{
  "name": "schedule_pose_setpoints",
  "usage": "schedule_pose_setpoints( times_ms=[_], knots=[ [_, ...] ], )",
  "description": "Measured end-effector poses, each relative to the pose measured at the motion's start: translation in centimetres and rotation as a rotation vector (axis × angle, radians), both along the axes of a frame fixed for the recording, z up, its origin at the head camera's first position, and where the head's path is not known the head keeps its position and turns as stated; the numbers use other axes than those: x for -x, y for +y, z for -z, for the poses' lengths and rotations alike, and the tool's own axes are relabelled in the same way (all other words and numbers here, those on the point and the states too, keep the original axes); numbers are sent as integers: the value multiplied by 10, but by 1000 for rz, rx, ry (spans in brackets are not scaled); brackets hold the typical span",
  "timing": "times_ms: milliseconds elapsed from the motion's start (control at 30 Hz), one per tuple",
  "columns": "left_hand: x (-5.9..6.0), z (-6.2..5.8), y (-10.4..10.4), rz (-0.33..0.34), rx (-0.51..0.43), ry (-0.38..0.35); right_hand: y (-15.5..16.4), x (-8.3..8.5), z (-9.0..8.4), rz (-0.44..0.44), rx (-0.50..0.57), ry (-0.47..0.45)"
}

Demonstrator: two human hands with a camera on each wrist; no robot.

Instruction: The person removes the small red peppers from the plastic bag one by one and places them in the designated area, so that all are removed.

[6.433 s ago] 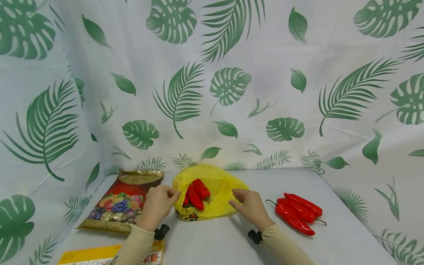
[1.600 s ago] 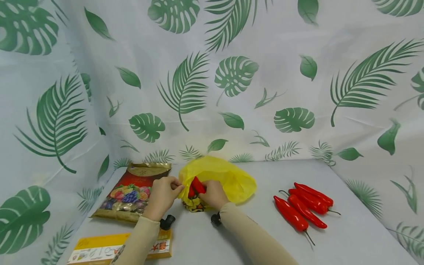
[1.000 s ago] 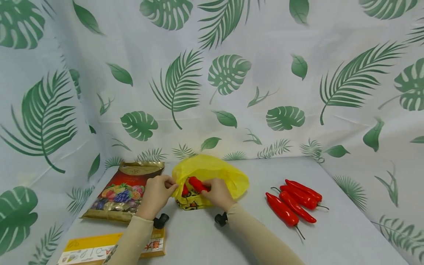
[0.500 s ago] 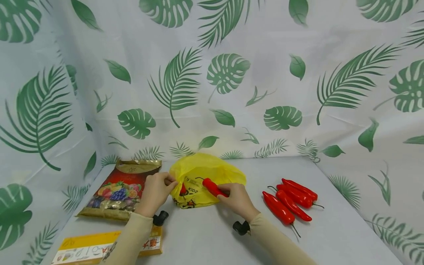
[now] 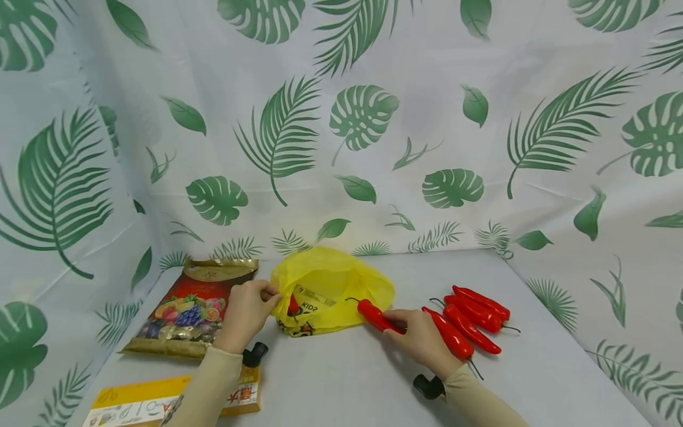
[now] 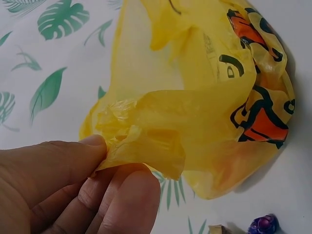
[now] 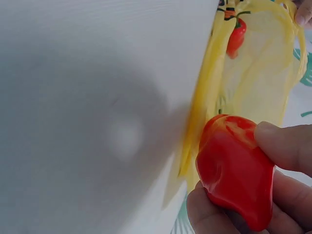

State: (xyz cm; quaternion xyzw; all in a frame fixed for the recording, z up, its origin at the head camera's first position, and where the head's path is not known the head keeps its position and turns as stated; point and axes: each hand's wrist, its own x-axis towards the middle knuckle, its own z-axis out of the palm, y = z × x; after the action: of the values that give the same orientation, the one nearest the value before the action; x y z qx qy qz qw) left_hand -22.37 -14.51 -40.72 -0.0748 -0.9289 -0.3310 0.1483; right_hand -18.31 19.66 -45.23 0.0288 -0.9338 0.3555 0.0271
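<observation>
My left hand point(image 5: 248, 314) pinches the left edge of a yellow plastic bag point(image 5: 368, 279). Thumb and fingers grip its crumpled film in the left wrist view. The bag lies on its side with its mouth toward me, and a red pepper point(image 5: 293, 305) shows inside at the left. My right hand point(image 5: 421, 341) holds another red pepper point(image 5: 376, 314) just outside the mouth, its stem pointing back at the bag. In the right wrist view the thumb and fingers are around this pepper point(image 7: 236, 170). Right beside that hand lies a group of several red peppers point(image 5: 472, 338).
A red and gold packet with fruit printed on it point(image 5: 197, 302) lies left of the bag. In front of it is a yellow and white box point(image 5: 144, 394), partly behind the left forearm. A leaf-patterned cloth point(image 5: 341, 148) hangs behind the white table point(image 5: 331, 379).
My right hand has drawn a pepper out of the bag and moved right toward the group, which has grown since the first frame. Fewer peppers show in the bag. The left hand keeps its pinch.
</observation>
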Motion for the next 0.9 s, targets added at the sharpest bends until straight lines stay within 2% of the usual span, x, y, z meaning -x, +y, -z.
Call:
schedule_pose_setpoints(
  times_ms=[400, 533, 900],
  knots=[
    [0, 1, -4, 6, -14, -14, 48, -27, 6, 58, -89, -43],
    [0, 1, -4, 12, -16, -23, 63, -34, 6, 68, -111, -30],
    [0, 1, -4, 3, -15, -27, 85, -36, 4, 79, -174, 15]
  ],
)
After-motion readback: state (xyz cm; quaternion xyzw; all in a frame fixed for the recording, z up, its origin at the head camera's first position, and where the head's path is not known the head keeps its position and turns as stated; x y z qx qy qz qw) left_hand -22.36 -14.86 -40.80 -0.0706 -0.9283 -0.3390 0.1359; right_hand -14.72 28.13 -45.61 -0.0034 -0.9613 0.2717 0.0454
